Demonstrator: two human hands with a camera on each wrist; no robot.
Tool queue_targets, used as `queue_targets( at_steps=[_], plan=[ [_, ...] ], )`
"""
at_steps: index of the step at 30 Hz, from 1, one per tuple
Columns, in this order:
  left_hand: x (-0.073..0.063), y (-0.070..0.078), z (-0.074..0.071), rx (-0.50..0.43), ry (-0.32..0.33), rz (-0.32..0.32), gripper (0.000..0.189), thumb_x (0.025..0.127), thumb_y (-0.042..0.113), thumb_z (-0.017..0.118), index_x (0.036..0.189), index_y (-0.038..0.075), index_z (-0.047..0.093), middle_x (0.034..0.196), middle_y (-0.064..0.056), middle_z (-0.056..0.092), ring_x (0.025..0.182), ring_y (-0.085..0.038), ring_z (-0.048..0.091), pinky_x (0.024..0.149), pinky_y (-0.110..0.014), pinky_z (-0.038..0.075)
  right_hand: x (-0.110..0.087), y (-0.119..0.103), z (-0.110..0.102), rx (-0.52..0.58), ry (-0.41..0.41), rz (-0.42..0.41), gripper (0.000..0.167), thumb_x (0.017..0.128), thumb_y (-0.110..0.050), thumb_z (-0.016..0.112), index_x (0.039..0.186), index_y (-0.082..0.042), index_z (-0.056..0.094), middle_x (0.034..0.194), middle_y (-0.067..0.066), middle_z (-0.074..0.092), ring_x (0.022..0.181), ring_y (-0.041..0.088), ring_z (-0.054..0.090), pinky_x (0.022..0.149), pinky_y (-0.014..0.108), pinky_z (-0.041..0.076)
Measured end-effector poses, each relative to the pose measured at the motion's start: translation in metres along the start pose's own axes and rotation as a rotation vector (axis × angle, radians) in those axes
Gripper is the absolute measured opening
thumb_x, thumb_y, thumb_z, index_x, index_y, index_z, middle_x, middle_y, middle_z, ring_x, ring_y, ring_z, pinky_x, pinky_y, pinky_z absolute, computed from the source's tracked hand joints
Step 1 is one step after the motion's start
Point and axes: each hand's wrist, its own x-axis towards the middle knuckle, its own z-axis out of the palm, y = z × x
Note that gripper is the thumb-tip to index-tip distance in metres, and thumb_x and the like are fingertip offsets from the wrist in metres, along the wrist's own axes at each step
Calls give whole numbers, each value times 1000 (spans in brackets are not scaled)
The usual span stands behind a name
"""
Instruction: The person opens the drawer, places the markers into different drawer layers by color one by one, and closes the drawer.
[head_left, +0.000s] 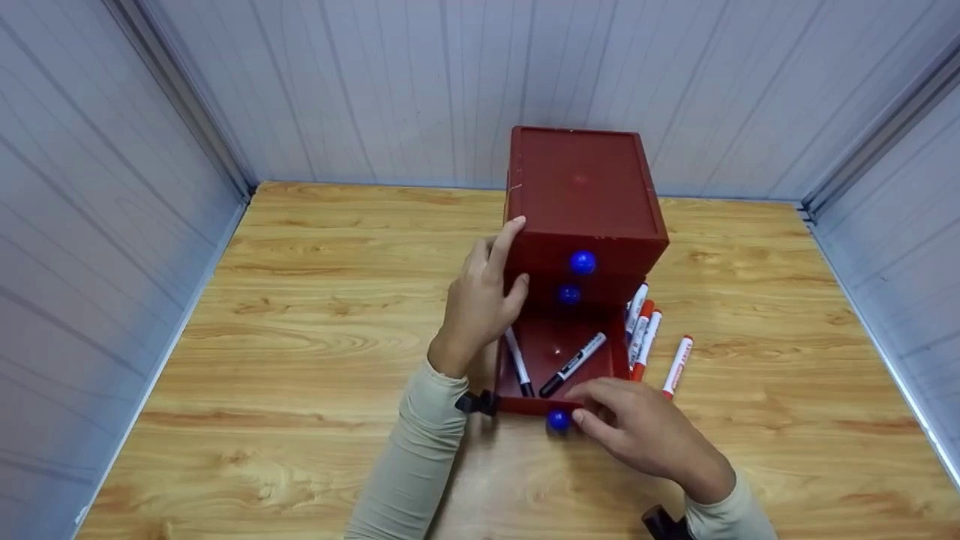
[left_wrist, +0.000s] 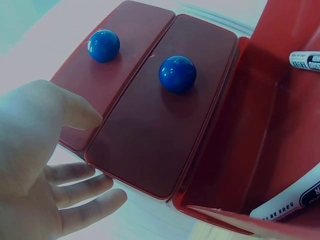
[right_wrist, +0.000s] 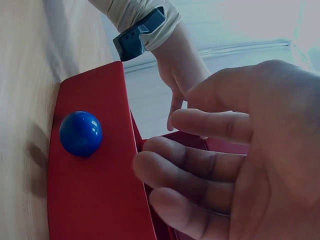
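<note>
A dark red drawer cabinet [head_left: 589, 184] with round blue knobs stands on the table. Its lowest drawer [head_left: 559, 352] is pulled out, and a black-capped marker [head_left: 574, 365] and a second white-and-black marker [head_left: 519, 362] lie inside. My left hand [head_left: 480, 300] rests against the cabinet's left front edge, fingers extended; in the left wrist view, its thumb and fingers lie around the corner of the upper drawer fronts [left_wrist: 150, 130]. At the pulled-out drawer's front rim is my right hand [head_left: 637, 427], fingers loosely bent, thumb close beside the blue knob [head_left: 558, 420].
Several white markers with red or dark ends [head_left: 645, 337] lie against the cabinet's right side. One more red-capped marker [head_left: 679, 366] lies apart to their right. Pale panel walls [head_left: 390, 90] enclose the wooden table [head_left: 322, 300] at the back and sides.
</note>
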Motion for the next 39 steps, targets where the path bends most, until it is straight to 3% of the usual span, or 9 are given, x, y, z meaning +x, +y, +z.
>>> queue_targets(
  at_steps=[8,12,19,25,39],
  plan=[
    [0,0,0,-5,1,-3,74,90,17,66,153,31,31,121,-13,57,99,-25,59,66,-43,55,0,-2,-3,6,-225,74,26,99,-30,63,123,-22,69,101,-20,66,87,0,61,77,34,52],
    [0,1,0,-6,1,-3,74,90,16,66,153,31,31,121,-13,57,97,-25,59,66,-42,55,-1,-1,-1,-7,-289,91,30,100,-33,62,127,-22,68,101,-18,67,86,1,60,77,35,51],
    [0,1,0,-14,4,12,74,91,16,65,154,31,30,122,-14,57,98,-24,58,67,-41,56,-2,1,4,13,-324,68,35,101,-35,58,131,-21,66,112,-7,70,90,3,61,82,38,52],
    [0,1,-1,-11,7,14,74,90,16,66,154,30,31,121,-14,57,96,-24,58,64,-40,55,0,1,8,22,-367,92,40,101,-36,58,137,-20,62,118,-6,68,91,4,60,84,41,52],
    [-1,1,-1,-16,-1,8,74,91,18,66,154,32,29,122,-15,56,95,-23,59,68,-40,56,0,3,15,-17,-380,82,40,101,-32,59,140,-21,61,122,-5,67,97,5,60,87,43,51]
  ],
)
